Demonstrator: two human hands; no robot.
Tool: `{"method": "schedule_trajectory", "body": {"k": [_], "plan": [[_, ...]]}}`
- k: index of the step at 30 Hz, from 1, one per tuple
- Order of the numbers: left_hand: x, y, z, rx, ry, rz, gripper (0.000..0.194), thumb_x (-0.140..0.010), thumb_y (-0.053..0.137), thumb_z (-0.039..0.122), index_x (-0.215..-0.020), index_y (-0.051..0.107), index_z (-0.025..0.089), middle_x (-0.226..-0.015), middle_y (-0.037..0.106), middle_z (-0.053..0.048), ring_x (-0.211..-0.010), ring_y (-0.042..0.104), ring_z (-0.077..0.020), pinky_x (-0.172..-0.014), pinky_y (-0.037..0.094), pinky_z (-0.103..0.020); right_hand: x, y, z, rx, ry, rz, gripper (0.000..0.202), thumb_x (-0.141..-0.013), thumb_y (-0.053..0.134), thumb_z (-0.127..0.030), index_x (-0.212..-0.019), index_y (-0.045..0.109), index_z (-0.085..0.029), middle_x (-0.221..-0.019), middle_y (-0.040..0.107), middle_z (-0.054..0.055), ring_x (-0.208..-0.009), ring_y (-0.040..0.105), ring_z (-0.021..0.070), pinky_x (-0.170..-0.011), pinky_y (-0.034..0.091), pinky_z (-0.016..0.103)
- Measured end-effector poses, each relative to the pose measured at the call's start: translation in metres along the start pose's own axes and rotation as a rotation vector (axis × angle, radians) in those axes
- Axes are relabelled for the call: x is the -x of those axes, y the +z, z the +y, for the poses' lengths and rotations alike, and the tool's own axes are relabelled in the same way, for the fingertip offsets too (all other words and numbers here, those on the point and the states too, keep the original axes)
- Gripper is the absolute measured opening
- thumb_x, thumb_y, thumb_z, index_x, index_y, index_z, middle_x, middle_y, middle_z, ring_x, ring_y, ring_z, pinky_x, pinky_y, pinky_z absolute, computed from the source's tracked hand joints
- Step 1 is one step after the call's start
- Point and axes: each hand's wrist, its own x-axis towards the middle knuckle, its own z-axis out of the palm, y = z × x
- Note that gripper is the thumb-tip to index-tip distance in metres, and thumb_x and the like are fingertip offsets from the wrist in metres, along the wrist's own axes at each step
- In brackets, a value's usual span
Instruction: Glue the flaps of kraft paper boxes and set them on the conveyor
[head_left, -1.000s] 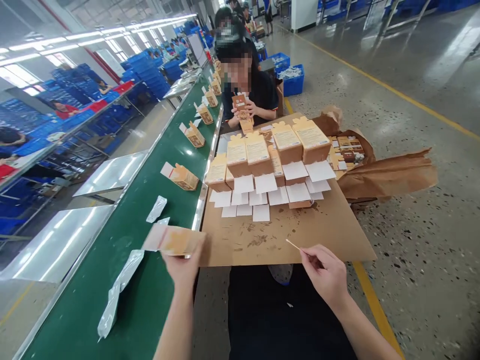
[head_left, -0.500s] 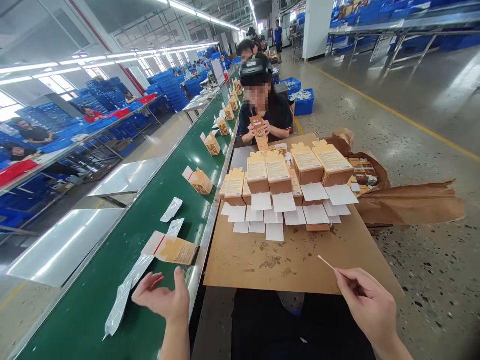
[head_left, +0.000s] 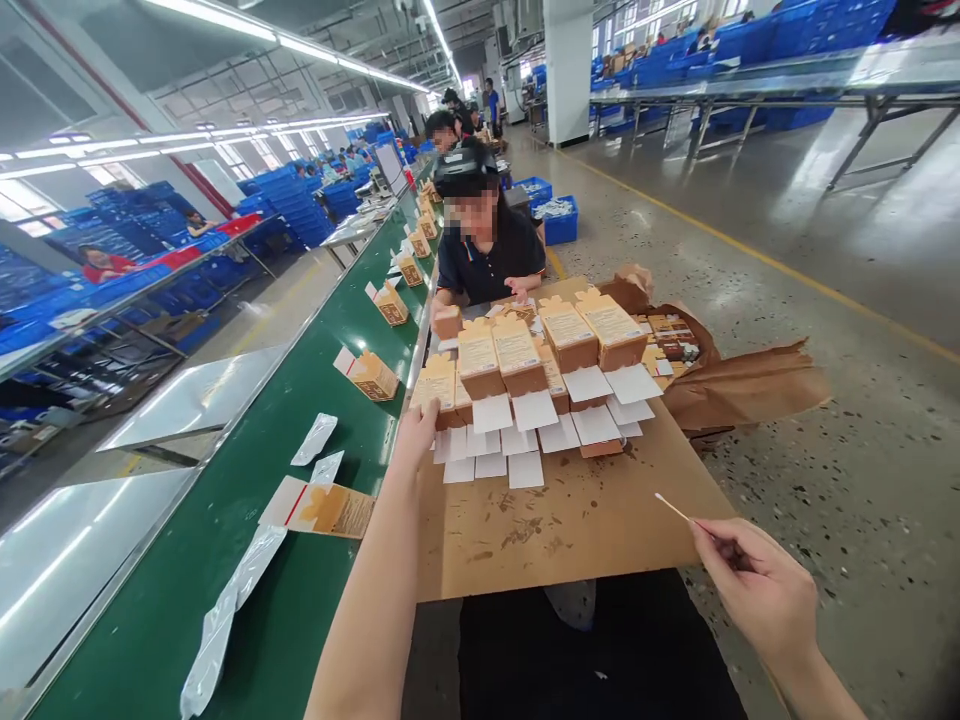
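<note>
1. The green belt [head_left: 255,460] runs along the left edge of the worktop [head_left: 585,520], a cardboard sheet with dark stains towards its near edge.
2. Tan boxes [head_left: 525,355] are piled along the worktop's far half, their white flaps out towards the near edge. Each top bears lines of print and a small blue mark—too small to read.
3. The right hand [head_left: 761,580], by the worktop's near right corner, pinches a swab.
4. The left hand [head_left: 415,437] is at the worktop's left edge, fingers against the leftmost box [head_left: 435,375]; I cannot tell whether they grip it.
5. One nearer box [head_left: 341,508] lies by the belt's right edge—red strip across its white flap, wavy tan pattern, print unreadable.
6. The swab [head_left: 673,507] is thin and pale, its free tip pointing towards the boxes.
</note>
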Motion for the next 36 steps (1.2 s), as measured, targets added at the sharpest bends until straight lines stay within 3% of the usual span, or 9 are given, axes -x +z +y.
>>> {"method": "schedule_trajectory", "body": {"k": [5,8,11,16,22,25,29,33,36], "plan": [[0.046,-0.037,-0.007,-0.008,-0.093,0.063,0.05,-0.098,0.071,0.064,-0.119,0.084,0.021,-0.128,0.088,-0.017,-0.138,0.077,-0.0445,-0.126,0.056,-0.06,-0.036,0.014,0.004,0.103,-0.089,-0.046,0.027,-0.105,0.07,-0.031,-0.083,0.084,-0.025,-0.07,0.072,0.004,-0.061,0.066,0.0193,-0.064,0.057,0.033],[0.089,-0.071,-0.028,0.258,-0.163,0.137,0.058,-0.087,0.088,0.065,-0.126,0.085,0.022,-0.13,0.089,-0.012,-0.14,0.077,-0.0409,-0.123,0.061,-0.051,-0.067,0.035,0.005,0.154,-0.129,-0.177,0.024,-0.102,0.064,-0.022,-0.081,0.076,-0.025,-0.075,0.07,0.003,-0.068,0.066,0.0192,-0.069,0.055,0.031],[0.138,-0.092,-0.049,0.547,-0.318,0.04,0.069,-0.069,0.106,0.056,-0.127,0.087,0.023,-0.133,0.09,-0.014,-0.14,0.079,-0.0407,-0.117,0.065,-0.045,-0.09,0.056,0.009,0.211,-0.15,-0.373,0.025,-0.098,0.062,-0.013,-0.076,0.066,-0.025,-0.078,0.067,0.002,-0.07,0.064,0.0188,-0.069,0.05,0.03],[0.202,-0.078,-0.064,0.671,-0.473,-0.155,0.076,-0.058,0.114,0.051,-0.125,0.089,0.025,-0.133,0.091,-0.014,-0.13,0.084,-0.0428,-0.108,0.071,-0.05,-0.11,0.079,0.013,0.304,-0.186,-0.589,0.03,-0.098,0.062,-0.008,-0.073,0.062,-0.025,-0.081,0.068,0.004,-0.075,0.063,0.0212,-0.073,0.048,0.032],[0.218,-0.04,-0.083,0.635,-0.423,-0.215,0.088,-0.057,0.119,0.041,-0.135,0.083,0.021,-0.142,0.087,-0.02,-0.134,0.084,-0.0439,-0.121,0.065,-0.058,-0.123,0.073,0.014,0.306,-0.24,-0.602,0.027,-0.097,0.063,-0.009,-0.076,0.068,-0.025,-0.081,0.069,0.005,-0.079,0.065,0.0228,-0.077,0.051,0.033],[0.216,-0.025,-0.09,0.602,-0.374,-0.12,0.105,-0.053,0.12,0.045,-0.146,0.077,0.023,-0.147,0.085,-0.019,-0.138,0.082,-0.0455,-0.125,0.062,-0.062,-0.104,0.053,0.019,0.239,-0.212,-0.427,0.023,-0.102,0.066,-0.017,-0.081,0.072,-0.025,-0.079,0.069,0.003,-0.072,0.063,0.0204,-0.071,0.051,0.032],[0.214,-0.014,-0.087,0.537,-0.322,-0.097,0.101,-0.061,0.119,0.049,-0.147,0.074,0.025,-0.153,0.083,-0.018,-0.148,0.077,-0.0428,-0.13,0.059,-0.058,-0.037,0.04,0.01,0.075,-0.191,-0.205,0.024,-0.109,0.069,-0.023,-0.086,0.077,-0.025,-0.073,0.068,0.0,-0.062,0.062,0.018,-0.063,0.052,0.031],[0.211,-0.014,-0.079,0.472,-0.335,-0.172,0.088,-0.065,0.118,0.051,-0.136,0.075,0.023,-0.146,0.085,-0.019,-0.145,0.079,-0.0404,-0.131,0.058,-0.056,0.042,0.071,-0.028,-0.134,-0.192,-0.34,0.025,-0.112,0.065,-0.018,-0.091,0.077,-0.024,-0.076,0.071,0.0,-0.058,0.06,0.0145,-0.055,0.049,0.027],[0.213,-0.013,-0.071,0.447,-0.314,-0.165,0.086,-0.066,0.117,0.055,-0.134,0.075,0.022,-0.14,0.086,-0.019,-0.14,0.081,-0.0408,-0.128,0.06,-0.059,0.075,0.106,-0.055,-0.189,-0.26,-0.449,0.031,-0.11,0.059,-0.009,-0.087,0.072,-0.024,-0.077,0.066,-0.001,-0.063,0.061,0.0134,-0.061,0.051,0.025]]}}
